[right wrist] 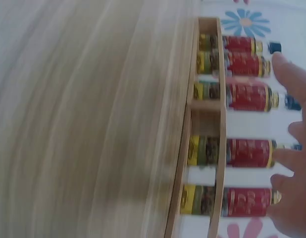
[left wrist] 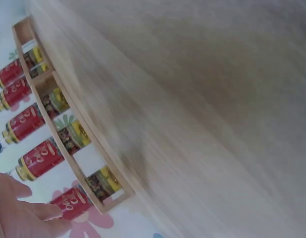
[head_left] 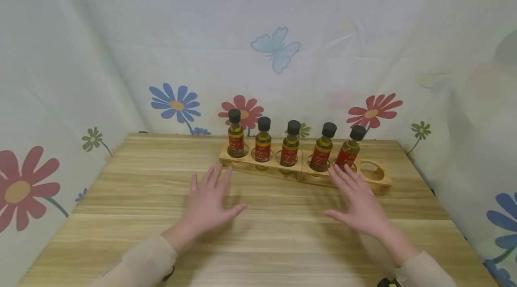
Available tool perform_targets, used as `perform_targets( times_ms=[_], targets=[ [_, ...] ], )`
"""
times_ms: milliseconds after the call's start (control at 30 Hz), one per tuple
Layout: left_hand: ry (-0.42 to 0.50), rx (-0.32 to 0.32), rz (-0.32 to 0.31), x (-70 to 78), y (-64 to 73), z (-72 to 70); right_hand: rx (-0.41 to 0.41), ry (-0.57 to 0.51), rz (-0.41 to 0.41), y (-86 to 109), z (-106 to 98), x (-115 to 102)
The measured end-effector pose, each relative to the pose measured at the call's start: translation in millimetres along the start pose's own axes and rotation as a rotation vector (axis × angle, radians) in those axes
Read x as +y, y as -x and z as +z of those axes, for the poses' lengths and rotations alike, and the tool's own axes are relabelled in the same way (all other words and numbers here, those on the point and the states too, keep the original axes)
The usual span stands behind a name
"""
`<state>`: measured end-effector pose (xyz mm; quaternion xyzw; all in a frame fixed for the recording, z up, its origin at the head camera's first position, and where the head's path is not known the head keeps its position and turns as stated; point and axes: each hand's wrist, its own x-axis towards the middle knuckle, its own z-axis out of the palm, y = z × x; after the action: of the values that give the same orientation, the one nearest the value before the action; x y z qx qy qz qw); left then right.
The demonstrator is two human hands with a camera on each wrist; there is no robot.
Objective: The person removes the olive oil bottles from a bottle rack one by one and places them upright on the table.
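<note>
Several small bottles with black caps and red labels stand in a row in a wooden rack [head_left: 278,172] toward the back of the table. The leftmost bottle [head_left: 236,136] fills the rack's left end hole; at the right end a round hole [head_left: 371,171] holds no bottle. My left hand [head_left: 208,204] is spread over the table in front of the rack's left part, with nothing in it. My right hand [head_left: 359,204] is spread too, its fingertips overlapping the rightmost bottle [head_left: 348,152] and the rack's front edge in the head view.
The wood-grain table [head_left: 274,251] reaches back to a white cloth [head_left: 194,18] printed with flowers and a butterfly. More of this cloth hangs at the left and right sides. The rack consists of two sections set end to end.
</note>
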<state>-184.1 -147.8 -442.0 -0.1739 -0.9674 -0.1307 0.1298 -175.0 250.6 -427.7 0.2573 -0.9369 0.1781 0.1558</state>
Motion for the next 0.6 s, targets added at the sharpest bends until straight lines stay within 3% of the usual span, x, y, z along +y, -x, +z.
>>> perform_targets(
  times_ms=[300, 600],
  targets=[
    [0.053, 0.123, 0.013, -10.6, -1.5, -9.2, 0.135, -0.167, 0.012, 8.8, -18, 26],
    [0.183, 0.192, -0.037, -20.9, -4.7, -17.8, 0.168, -0.22, 0.007, 16.9, -30, 45]
  ],
)
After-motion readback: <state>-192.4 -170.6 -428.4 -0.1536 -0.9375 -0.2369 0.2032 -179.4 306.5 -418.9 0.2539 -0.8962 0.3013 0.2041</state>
